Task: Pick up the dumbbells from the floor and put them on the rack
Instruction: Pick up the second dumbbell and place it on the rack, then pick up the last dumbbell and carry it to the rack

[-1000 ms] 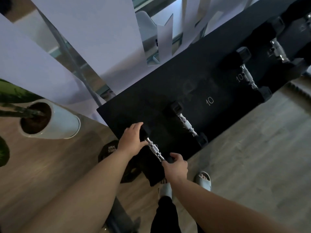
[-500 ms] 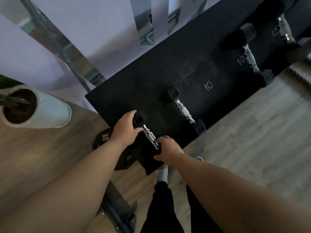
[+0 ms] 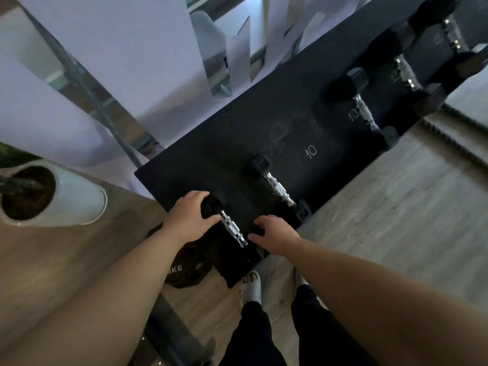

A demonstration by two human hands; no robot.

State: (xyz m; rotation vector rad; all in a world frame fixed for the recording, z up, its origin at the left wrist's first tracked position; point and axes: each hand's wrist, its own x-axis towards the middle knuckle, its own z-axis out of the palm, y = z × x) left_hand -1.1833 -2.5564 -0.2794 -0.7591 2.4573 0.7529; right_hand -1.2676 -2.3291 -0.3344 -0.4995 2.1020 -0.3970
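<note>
So the big black rack point(image 3: 264, 133) is taking up most of the view, and the dumbbell point(image 3: 232, 228) is sitting on its near-left end. Left hand point(image 3: 188, 220) is gripping the far head of it, right hand point(image 3: 274, 236) is resting loose and released over the near head.
</note>
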